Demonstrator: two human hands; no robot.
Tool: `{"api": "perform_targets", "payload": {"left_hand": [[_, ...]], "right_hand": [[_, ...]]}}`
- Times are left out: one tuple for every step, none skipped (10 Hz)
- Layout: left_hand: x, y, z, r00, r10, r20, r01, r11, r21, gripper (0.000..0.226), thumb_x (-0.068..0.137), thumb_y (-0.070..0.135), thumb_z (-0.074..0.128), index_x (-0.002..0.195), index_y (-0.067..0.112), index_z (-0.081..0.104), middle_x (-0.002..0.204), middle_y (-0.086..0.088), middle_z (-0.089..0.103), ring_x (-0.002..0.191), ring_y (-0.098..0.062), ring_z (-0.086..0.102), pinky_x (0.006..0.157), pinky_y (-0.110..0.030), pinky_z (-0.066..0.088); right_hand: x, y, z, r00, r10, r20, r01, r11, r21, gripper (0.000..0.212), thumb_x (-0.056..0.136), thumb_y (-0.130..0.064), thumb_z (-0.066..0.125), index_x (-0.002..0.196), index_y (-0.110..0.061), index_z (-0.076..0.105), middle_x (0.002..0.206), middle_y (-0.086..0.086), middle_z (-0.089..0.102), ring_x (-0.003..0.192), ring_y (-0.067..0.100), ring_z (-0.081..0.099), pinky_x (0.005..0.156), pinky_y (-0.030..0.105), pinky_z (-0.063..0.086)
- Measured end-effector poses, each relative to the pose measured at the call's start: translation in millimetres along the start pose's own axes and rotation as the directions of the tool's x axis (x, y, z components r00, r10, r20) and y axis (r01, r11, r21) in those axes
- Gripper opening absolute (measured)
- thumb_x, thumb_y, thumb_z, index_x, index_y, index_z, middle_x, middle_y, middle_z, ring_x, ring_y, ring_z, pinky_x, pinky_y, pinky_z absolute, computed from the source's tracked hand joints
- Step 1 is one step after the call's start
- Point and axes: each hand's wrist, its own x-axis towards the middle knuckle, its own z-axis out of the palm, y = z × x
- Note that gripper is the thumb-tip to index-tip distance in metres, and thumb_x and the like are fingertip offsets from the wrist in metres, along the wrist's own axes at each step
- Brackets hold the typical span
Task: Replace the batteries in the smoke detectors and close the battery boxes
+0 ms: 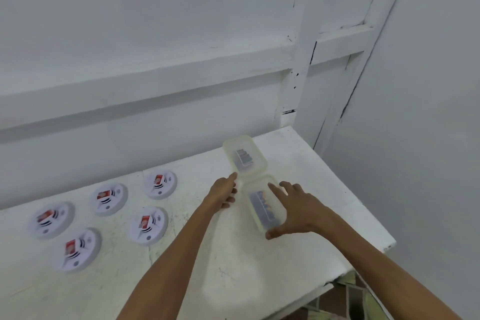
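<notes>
Five smoke detectors (148, 226), two translucent battery boxes (260, 161)

Five round white smoke detectors (148, 226) lying flat on the left, red battery (145, 221) showing in each. Two see-through battery boxes (229, 148) end to end on the right, dark batteries (261, 206) inside.

Illumination is bright, even and diffuse; the white wall (155, 21) and table (233, 280) render pale blue-grey. Shadows are soft, the darkest a band beneath the wall ledge (130, 86). No glare is present. The frame is slightly soft overall; the smoke detectors (148, 226) are smeared by motion blur. Straight edges bow toward the margins.
</notes>
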Motion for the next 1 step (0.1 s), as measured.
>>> {"api": "perform_targets", "payload": {"left_hand": [[-23.3,-26.7,-11.5,0.998,0.028,0.052,-0.029,0.999,0.018,0.038,0.104,0.04,0.05,0.118,0.006,0.06,0.107,-0.007,0.067,0.078,-0.02,0.064,0.07,-0.032,0.052]], "right_hand": [[-15.3,-32.5,8.7,0.983,-0.049,-0.178,0.055,0.998,0.033,0.101,0.08,-0.077,0.054,0.158,-0.028,0.014,0.163,-0.002,0.013,0.147,0.024,0.017,0.108,0.041,0.042]]}}
